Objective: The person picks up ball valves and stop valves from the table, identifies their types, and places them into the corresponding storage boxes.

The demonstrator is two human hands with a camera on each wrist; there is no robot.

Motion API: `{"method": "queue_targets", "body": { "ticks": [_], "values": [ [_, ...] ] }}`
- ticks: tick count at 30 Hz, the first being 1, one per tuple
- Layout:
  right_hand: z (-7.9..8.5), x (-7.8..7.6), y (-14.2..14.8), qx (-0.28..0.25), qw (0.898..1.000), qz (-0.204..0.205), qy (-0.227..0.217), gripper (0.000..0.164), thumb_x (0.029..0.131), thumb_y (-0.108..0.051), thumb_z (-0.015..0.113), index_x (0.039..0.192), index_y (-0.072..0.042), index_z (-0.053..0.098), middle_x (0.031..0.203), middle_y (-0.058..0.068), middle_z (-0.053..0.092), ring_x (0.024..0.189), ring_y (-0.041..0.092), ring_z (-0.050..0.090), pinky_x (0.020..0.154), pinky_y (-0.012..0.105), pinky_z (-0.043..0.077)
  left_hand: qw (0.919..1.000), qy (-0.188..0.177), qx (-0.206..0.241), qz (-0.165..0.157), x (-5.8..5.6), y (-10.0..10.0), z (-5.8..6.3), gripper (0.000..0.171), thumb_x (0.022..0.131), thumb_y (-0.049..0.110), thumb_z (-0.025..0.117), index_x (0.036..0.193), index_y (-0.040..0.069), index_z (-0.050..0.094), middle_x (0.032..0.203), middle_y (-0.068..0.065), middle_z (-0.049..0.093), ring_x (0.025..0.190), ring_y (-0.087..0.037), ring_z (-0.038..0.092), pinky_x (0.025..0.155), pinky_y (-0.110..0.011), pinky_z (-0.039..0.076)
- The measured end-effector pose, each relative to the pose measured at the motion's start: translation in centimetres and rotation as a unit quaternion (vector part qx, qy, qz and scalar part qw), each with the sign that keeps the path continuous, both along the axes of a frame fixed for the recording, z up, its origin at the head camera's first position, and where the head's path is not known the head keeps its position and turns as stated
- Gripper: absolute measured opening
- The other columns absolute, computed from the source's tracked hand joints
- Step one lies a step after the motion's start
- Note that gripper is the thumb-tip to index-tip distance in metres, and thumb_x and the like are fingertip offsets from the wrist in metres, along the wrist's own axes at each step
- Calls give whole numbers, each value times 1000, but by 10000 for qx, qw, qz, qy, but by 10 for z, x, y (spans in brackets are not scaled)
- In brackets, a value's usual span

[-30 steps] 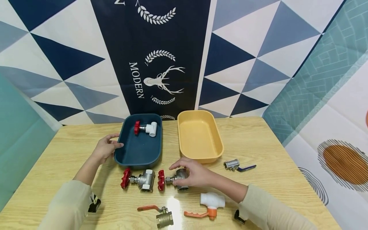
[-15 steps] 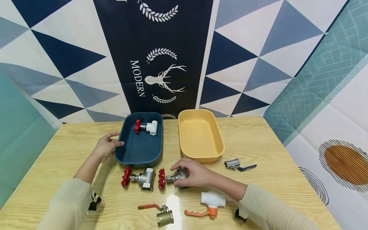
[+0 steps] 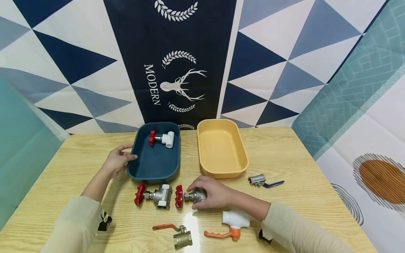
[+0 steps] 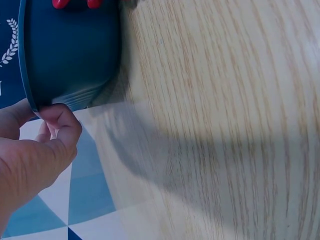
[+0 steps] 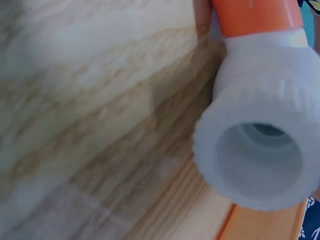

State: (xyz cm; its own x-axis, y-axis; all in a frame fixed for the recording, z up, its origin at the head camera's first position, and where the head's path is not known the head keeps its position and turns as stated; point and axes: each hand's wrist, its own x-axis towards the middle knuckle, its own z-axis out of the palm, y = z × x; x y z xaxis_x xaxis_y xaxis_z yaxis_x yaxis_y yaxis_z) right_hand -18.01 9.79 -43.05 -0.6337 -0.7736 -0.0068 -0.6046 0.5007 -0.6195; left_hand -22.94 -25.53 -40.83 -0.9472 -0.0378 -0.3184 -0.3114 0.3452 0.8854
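Note:
My left hand pinches the left rim of a dark blue bin, with the thumb over the rim and curled fingers outside, as the left wrist view confirms. In that bin lies a white plastic stop valve with a red handwheel. My right hand grips the steel body of a gate valve, whose red handwheel points left on the table; the palm hides part of the body. Left of it lies a similar red-wheeled gate valve. The right wrist view shows no clear part of the right hand.
A yellow bin stands right of the blue one. On the table lie a brass ball valve with a red lever, a white ball valve with an orange lever, and a small steel ball valve with a blue lever. Patterned cloth hangs behind.
My right hand's fingers and thumb have drawn in around the gate valve's body. My left hand stays on the blue bin's rim. The head view has shifted slightly.

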Motion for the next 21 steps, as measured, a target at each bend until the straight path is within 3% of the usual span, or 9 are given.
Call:
{"method": "queue_targets", "body": {
  "ticks": [11, 21],
  "values": [
    [0, 1, -4, 798, 9961, 220, 320, 59, 73, -40, 76, 125, -22, 56, 120, -4, 57, 115, 13, 51, 101, 34, 40, 10000, -6, 2, -12, 1, 1, 2, 60, 92, 13, 57, 144, 3, 29, 90, -1, 50, 55, -7, 42, 52, -26, 42],
    [-2, 3, -6, 1210, 9898, 234, 720, 60, 72, -38, 77, 126, -22, 57, 113, -3, 57, 107, 11, 50, 97, 32, 40, 9999, -50, 152, -16, 1, 2, 3, 61, 92, 11, 57, 144, 2, 28, 89, 0, 49, 58, -6, 46, 53, -24, 44]
  ]
}}
